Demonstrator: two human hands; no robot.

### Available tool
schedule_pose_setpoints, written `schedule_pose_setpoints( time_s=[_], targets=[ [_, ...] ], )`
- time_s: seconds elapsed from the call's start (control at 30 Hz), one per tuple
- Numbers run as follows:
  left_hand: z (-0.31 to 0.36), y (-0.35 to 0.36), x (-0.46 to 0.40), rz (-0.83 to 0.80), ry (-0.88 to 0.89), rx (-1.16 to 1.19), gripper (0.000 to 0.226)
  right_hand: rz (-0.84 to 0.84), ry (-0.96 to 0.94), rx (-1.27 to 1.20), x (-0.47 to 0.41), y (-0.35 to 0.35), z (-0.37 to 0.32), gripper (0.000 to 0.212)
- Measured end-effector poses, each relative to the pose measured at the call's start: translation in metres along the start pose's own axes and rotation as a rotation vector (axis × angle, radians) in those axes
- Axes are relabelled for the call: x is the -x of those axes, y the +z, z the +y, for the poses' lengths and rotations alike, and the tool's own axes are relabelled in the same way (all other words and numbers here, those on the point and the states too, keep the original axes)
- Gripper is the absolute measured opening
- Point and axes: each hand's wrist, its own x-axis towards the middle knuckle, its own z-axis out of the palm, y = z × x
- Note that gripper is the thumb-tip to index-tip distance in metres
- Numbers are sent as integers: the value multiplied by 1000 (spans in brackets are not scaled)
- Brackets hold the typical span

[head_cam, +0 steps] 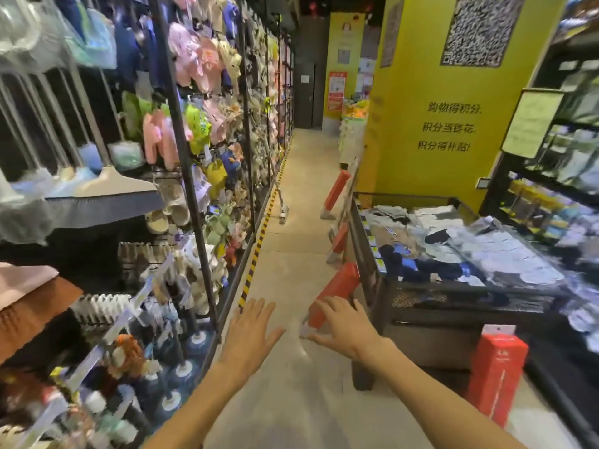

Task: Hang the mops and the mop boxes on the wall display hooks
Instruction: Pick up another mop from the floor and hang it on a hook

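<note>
A: Store aisle, head cam. My right hand point(340, 322) rests on the nearest red mop box point(335, 291), which leans vs. the metal bin point(382, 286) of folded clothes on the aisle's right side. Fingers draped over its lower end; I judge it a touch, not a proper grip, w/ some motion blur there.

B: And the left?

A: Left hand point(251, 328) out in front, palm down, fingers spread straight, holding nothing, over bare floor point(301, 222) just beside the striped floor tape point(256, 251).

B: Where's the rest of the stock?

A: More red boxes point(337, 189) lean in a row further down the same bin; another point(497, 377) stands upright near me on the right. Hung mops point(97, 176) sit on the wall display, upper left, across the aisle from the boxes.

B: Risks?

A: Main one, imo: box is tilted & only propped, so a loose one-hand lift could let it slide off the bin edge and drop, or knock the next box over. Also a long box swung across a narrow aisle could snag the hanging toys & slippers point(171, 205) on the rack. Can't see which hooks are free from here, so the target spot is a guess.
</note>
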Motion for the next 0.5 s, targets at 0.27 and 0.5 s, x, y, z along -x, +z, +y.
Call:
schedule_pose_setpoints(
  time_s=[0.27,0.5],
  targets=[
    [-29,13,-168,-50,73,5,72,39,128,4,-145,-8,46,81],
    [-74,51,-323,-4,84,18,73,30,149,17,-310,6,92,81]
  ],
)
